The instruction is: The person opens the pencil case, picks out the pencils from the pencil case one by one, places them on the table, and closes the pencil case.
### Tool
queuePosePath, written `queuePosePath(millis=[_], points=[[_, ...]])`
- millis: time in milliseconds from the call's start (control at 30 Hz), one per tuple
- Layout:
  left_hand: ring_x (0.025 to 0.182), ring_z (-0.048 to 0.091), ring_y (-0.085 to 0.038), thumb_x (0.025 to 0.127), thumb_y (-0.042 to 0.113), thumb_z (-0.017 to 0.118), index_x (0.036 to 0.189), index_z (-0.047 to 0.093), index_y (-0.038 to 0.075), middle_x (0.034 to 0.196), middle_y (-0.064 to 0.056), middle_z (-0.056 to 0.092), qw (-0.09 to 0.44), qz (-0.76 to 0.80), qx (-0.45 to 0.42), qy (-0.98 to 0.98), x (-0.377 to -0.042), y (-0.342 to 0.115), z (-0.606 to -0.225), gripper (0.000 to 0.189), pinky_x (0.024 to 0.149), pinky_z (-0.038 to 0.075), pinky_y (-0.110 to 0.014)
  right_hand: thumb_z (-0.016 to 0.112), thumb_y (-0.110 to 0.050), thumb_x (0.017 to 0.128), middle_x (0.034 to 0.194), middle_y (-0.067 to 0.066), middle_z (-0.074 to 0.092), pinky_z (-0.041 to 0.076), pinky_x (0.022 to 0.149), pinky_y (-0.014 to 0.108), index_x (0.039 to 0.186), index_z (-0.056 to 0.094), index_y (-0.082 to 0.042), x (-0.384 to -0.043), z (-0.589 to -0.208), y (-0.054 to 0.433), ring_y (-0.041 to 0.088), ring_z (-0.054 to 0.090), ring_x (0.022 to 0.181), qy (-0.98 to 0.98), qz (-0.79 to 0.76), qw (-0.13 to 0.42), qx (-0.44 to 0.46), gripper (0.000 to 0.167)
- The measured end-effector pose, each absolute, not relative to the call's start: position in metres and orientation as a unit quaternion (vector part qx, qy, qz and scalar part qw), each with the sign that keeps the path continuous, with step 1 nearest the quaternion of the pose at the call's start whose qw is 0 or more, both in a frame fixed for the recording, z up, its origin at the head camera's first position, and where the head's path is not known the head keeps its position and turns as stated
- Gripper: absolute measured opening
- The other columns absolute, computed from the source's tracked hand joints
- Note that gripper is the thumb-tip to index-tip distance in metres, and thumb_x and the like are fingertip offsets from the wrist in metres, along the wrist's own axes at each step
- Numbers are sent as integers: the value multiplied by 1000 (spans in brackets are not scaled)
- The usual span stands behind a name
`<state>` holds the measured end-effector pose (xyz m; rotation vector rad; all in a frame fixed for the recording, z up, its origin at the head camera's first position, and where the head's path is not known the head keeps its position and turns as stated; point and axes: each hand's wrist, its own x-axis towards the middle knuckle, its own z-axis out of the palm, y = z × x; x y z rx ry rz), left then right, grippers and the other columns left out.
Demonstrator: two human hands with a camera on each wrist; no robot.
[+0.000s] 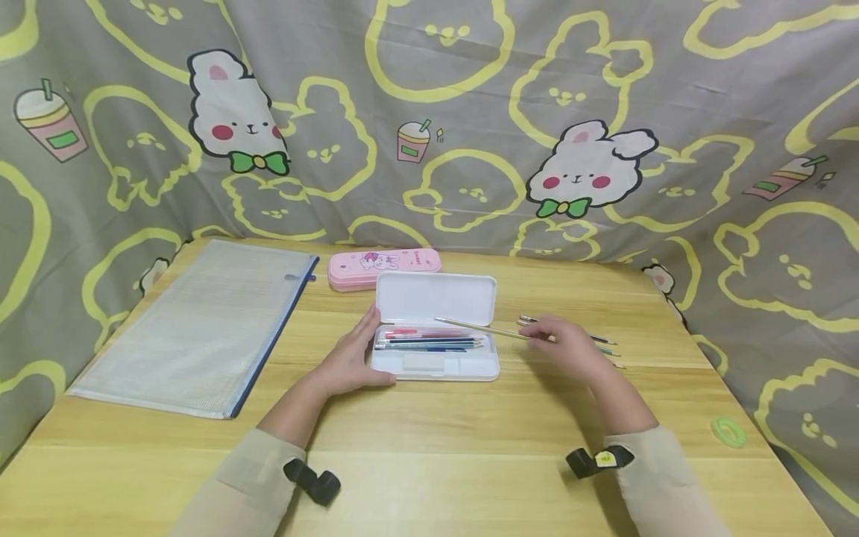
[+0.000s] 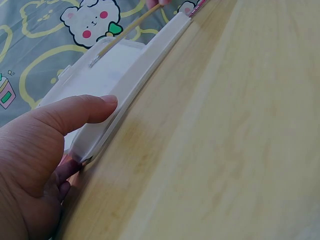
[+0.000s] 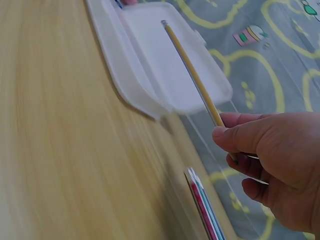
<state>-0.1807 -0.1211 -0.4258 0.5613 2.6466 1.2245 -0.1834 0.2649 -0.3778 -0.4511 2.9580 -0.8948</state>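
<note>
An open white pencil case (image 1: 436, 298) stands on the table with its lid raised. Inside lie several pencils (image 1: 429, 344) and a whitish block (image 1: 424, 362), perhaps an eraser. My left hand (image 1: 349, 362) grips the case's left end, its thumb (image 2: 90, 107) across the front wall. Between thumb and fingers, my right hand (image 1: 567, 349) pinches a yellow pencil (image 3: 192, 72) just right of the case. That pencil reaches leftward over the case in the air, a silvery end foremost. Several loose pencils (image 3: 202, 202) lie on the table below the right hand, which partly covers them in the head view.
Behind the white case sits a pink pencil case (image 1: 349, 277) with a rabbit picture. A mesh zipper pouch (image 1: 201, 328) with a blue edge lies flat at the left. Near the right edge is a green ring (image 1: 728, 432). Patterned curtain (image 1: 470, 127) borders the table (image 1: 429, 447).
</note>
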Motion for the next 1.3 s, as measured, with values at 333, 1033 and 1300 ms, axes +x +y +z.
queuePosePath(millis=[333, 1033, 1300], points=[[153, 5, -37, 70, 39, 84, 158, 6, 6, 166, -12, -3, 92, 410, 186, 888, -182, -121, -427, 123, 121, 13, -59, 63, -14, 95, 110, 12, 69, 48, 75, 32, 111, 72, -7, -159, -373, 320, 19, 58, 92, 960, -264, -16, -94, 20], [153, 5, -37, 70, 40, 84, 158, 6, 5, 166, -11, -3, 93, 410, 185, 888, -182, -121, -427, 122, 121, 13, -58, 60, -12, 96, 118, 27, 63, 45, 94, 59, 112, 70, -1, -145, -404, 372, 46, 57, 113, 968, -250, 11, -23, 22], [153, 5, -37, 69, 39, 84, 158, 6, 6, 166, -11, -3, 94, 412, 184, 888, -182, -121, -427, 122, 121, 13, -58, 60, -16, 96, 120, 26, 64, 44, 95, 59, 113, 70, -1, -146, -409, 376, 47, 56, 116, 967, -252, 17, -20, 24]])
